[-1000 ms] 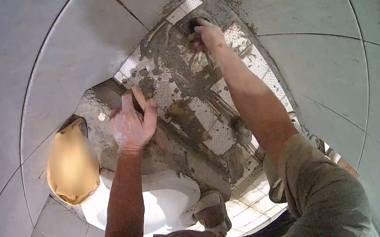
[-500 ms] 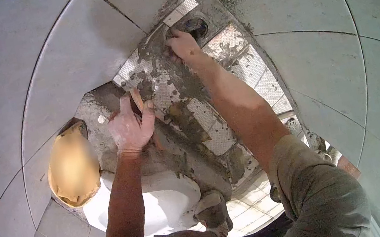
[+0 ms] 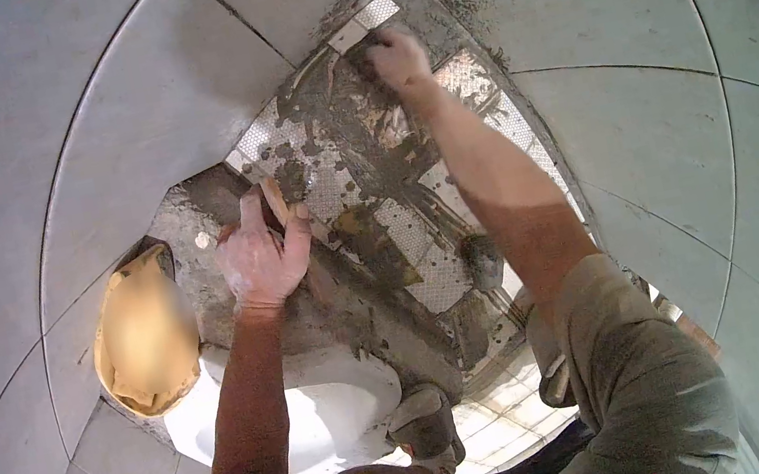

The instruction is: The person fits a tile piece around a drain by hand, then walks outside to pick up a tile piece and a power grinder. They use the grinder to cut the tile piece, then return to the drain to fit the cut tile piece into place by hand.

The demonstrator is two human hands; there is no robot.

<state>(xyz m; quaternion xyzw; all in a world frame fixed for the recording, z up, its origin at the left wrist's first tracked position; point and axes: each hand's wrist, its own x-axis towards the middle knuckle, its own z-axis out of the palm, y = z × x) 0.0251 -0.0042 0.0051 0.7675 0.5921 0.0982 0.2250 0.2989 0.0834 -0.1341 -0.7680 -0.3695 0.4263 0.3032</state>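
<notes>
Just beyond the white ceramic bowl (image 3: 342, 401), the left hand (image 3: 264, 259) grips a tan flat-edged strip (image 3: 276, 200) between thumb and fingers. The right hand (image 3: 399, 61), farther from the bowl and off to its right, has its fingers curled down at the grey mortar (image 3: 367, 153); whether they close on anything, I cannot tell. Wet-looking mortar smears and spatters the mosaic tiles (image 3: 438, 282) to the right of the bowl; left to harden, it could bond to their faces and clog the pattern. A loosened left grip could let the strip drop into the mess. With the right arm stretched so far past the bowl, uneven pressure might leave hollows in the mortar, and a dragging forearm might nudge a tile out of line.
</notes>
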